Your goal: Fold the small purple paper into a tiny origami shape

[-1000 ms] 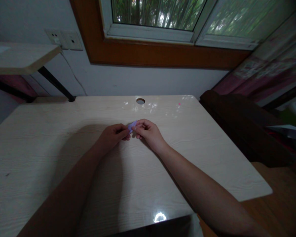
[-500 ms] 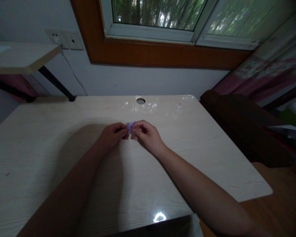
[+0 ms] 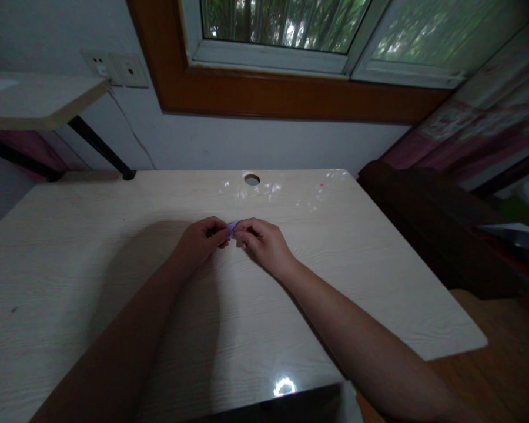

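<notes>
A small folded piece of purple paper (image 3: 232,225) is pinched between my two hands over the middle of the desk. My left hand (image 3: 204,238) grips its left side between thumb and forefinger. From the other side, my right hand (image 3: 262,239) is closed on it, fingertips nearly meeting those of the left. Most of the paper is hidden behind my fingers, so its full folded shape does not show.
The pale wood-grain desk (image 3: 357,276) runs back to the wall, with a round cable hole (image 3: 252,180) near its rear edge. A raised shelf (image 3: 39,103) on black legs stands at the left. Dark furniture (image 3: 432,223) adjoins the right side.
My right fingers have come down slightly over the purple paper; its pointed tip, which stuck up before, is now lower and more covered. My left hand has barely moved.
</notes>
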Demonstrator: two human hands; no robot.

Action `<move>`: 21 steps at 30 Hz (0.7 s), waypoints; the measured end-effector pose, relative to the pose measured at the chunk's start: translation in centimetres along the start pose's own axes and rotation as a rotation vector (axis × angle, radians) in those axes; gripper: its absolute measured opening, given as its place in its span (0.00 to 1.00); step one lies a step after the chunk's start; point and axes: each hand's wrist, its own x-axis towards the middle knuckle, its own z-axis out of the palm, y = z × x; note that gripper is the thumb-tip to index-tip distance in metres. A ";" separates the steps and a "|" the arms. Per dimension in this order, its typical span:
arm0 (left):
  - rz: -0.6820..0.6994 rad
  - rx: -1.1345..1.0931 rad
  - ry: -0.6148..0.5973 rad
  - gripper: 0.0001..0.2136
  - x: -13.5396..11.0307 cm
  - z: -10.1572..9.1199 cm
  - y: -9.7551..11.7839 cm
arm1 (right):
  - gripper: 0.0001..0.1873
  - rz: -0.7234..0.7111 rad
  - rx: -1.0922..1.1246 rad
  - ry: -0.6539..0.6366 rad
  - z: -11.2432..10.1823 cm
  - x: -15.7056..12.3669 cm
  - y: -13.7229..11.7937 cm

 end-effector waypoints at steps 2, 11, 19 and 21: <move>-0.007 0.000 -0.004 0.11 0.0 0.0 0.1 | 0.06 -0.039 -0.079 0.000 -0.1 0.1 -0.2; -0.019 0.018 0.002 0.12 0.0 0.3 0.1 | 0.05 -0.073 -0.113 0.000 0.0 -0.1 -0.5; -0.002 0.022 -0.008 0.12 0.1 0.3 -0.3 | 0.05 -0.064 -0.128 0.006 0.1 -0.1 -0.3; 0.005 0.046 -0.011 0.12 0.0 0.3 -0.3 | 0.05 -0.068 -0.147 0.008 0.2 -0.1 -0.4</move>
